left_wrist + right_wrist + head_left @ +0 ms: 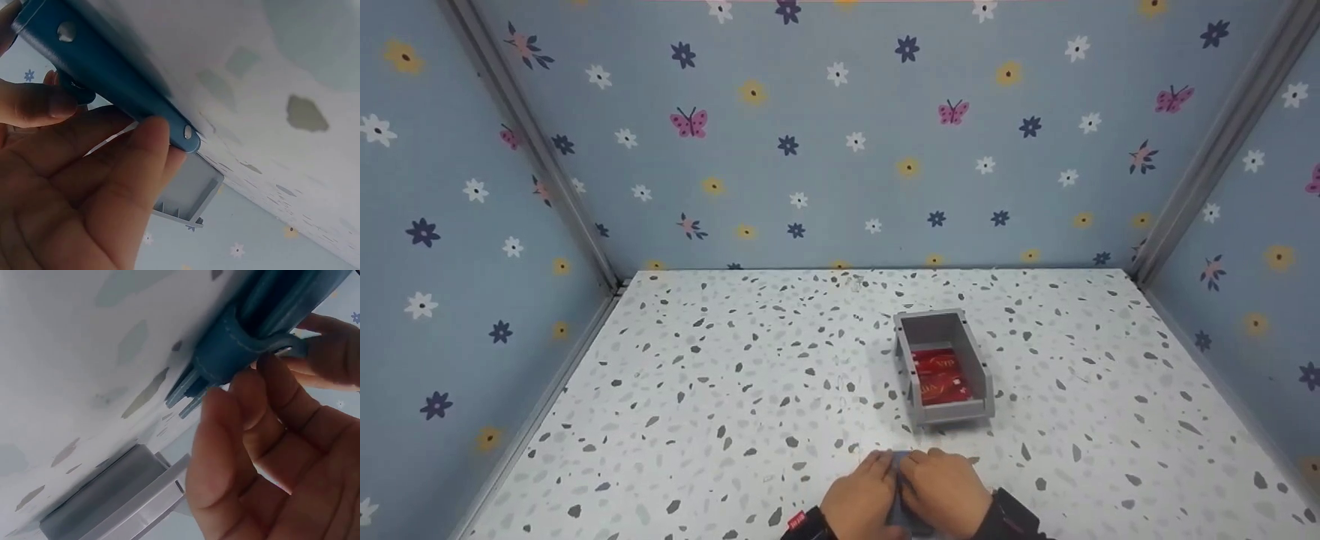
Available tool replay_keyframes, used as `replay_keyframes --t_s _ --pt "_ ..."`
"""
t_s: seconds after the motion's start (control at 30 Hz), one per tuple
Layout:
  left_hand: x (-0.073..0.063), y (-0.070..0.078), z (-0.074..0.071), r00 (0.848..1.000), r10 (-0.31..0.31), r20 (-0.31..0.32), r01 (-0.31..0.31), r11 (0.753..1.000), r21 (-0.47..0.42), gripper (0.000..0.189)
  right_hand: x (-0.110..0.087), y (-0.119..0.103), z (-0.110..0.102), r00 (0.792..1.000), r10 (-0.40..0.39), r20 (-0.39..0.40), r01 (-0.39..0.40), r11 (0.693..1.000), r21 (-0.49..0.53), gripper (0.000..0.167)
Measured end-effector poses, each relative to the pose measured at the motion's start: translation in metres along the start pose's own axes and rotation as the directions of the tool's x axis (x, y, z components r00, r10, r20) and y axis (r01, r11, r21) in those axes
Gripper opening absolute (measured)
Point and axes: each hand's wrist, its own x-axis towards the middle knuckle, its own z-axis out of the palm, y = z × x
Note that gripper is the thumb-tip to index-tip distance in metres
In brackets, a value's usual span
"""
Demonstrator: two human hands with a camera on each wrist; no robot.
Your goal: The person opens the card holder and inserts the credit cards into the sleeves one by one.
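A dark blue leather-like case [900,516] with a stitched strap lies between both hands at the near edge of the head view. In the left wrist view, the case [115,79] shows two metal rivets along one edge. My left hand [858,498] pinches it, fingertips against that edge. From the other side my right hand [949,489] grips it. The right wrist view shows the strap [222,346] wrapped round the case, its free end between the right fingers. Most of the case is hidden by the hands in the head view.
Just beyond the hands stands a grey open-front bin [956,412], with red packets [941,376] inside. The speckled white table [720,360] is bounded by flower-patterned blue panels [840,165] at the back and sides.
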Motion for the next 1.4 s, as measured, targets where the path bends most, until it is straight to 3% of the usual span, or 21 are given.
replay_keyframes --t_s 0.43,0.73,0.93,1.17,1.4 --pt "0.001 -0.001 -0.004 1.0 0.005 0.03 -0.005 0.999 -0.031 0.084 0.0 -0.002 -0.005 1.0 -0.026 -0.015 0.026 1.0 -0.013 0.014" --pt "0.0 -0.003 -0.003 0.999 -0.025 0.038 0.027 0.999 -0.04 0.083 -0.006 0.018 -0.019 0.995 0.099 0.012 -0.1 0.992 0.076 0.02" --pt "0.001 -0.005 -0.004 0.997 -0.023 0.078 0.028 0.998 -0.057 0.083 -0.02 0.038 -0.025 0.981 0.169 0.097 -0.184 0.966 0.18 0.025" --pt "0.001 -0.007 -0.004 0.997 -0.019 0.069 0.026 0.994 -0.102 0.084 -0.03 0.05 -0.024 0.958 0.203 0.202 -0.247 0.944 0.221 0.031" --pt "0.0 -0.006 -0.003 1.0 -0.005 0.03 0.008 0.995 -0.103 0.086 -0.031 0.048 -0.02 0.958 0.161 0.238 -0.221 0.942 0.252 0.027"
